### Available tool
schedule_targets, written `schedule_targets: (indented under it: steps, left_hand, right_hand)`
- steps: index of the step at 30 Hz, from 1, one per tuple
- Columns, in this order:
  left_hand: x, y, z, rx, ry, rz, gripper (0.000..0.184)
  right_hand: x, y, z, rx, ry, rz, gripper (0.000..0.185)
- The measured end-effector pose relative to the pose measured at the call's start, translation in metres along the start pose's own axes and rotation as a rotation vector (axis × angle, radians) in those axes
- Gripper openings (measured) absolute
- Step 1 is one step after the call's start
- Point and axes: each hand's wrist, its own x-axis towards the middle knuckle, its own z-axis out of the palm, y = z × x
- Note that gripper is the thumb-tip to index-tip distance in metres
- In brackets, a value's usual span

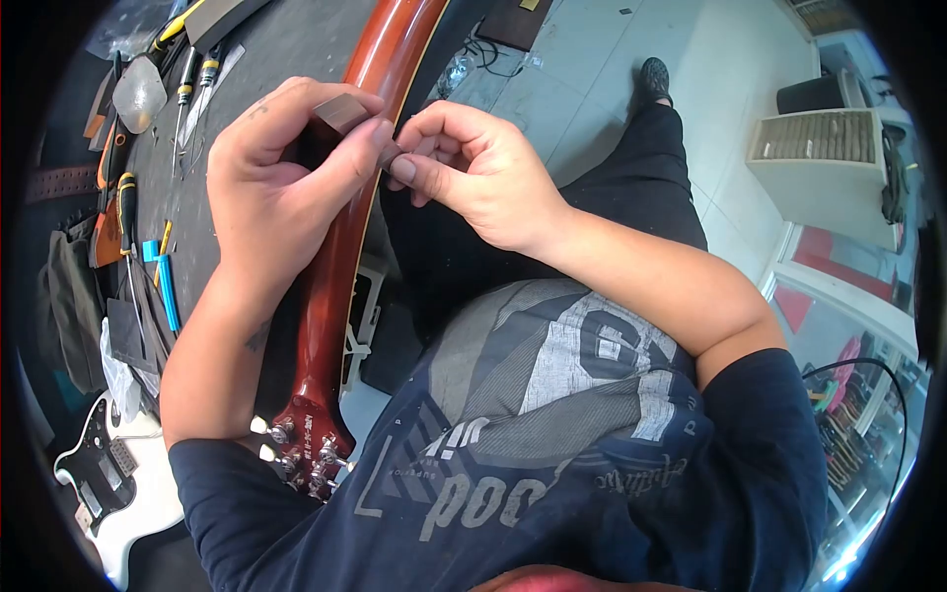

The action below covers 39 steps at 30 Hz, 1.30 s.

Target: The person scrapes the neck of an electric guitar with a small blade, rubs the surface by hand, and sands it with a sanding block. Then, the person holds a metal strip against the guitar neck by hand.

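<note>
My left hand [286, 168] is closed, its thumb and fingers pinching a small folded brown piece [343, 113] that looks like sandpaper. Thumb and fingertips of my right hand [478, 178] close on the lower end of the same brown piece, right beside the left thumb. Both hands are over a glossy red-brown guitar neck [380, 59], which runs from the top of the view down past my left wrist. Its headstock [321, 444], back side up with metal tuners, lies by my left upper arm.
Left of me, a dark bench [247, 74] carries screwdrivers [184, 84], a blue tool [168, 291] and a clear lump-like object [139, 94]. A white guitar body [138, 493] is at lower left. White shelving [824, 163] stands at right on a tiled floor [602, 79].
</note>
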Motion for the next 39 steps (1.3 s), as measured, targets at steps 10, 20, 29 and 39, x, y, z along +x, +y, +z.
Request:
schedule_targets:
  steps: [10, 20, 29, 39]
  left_hand:
    - [0.0011, 0.0017, 0.0, 0.024, -0.011, 0.019, 0.008]
    - [0.0011, 0.0019, -0.0016, 0.044, -0.022, 0.034, 0.008]
    - [0.0007, 0.0028, -0.003, 0.072, -0.031, 0.037, 0.009]
    - [-0.0019, 0.0023, -0.0001, 0.024, 0.005, -0.01, 0.01]
  right_hand:
    - [0.0008, -0.0051, -0.001, -0.035, -0.008, 0.013, 0.018]
    - [0.0016, -0.0047, -0.0032, -0.051, -0.026, 0.01, 0.017]
    - [0.0009, -0.0054, -0.0021, -0.013, -0.021, 0.029, 0.012]
    - [0.0011, -0.0036, -0.0011, -0.009, 0.006, -0.02, 0.015]
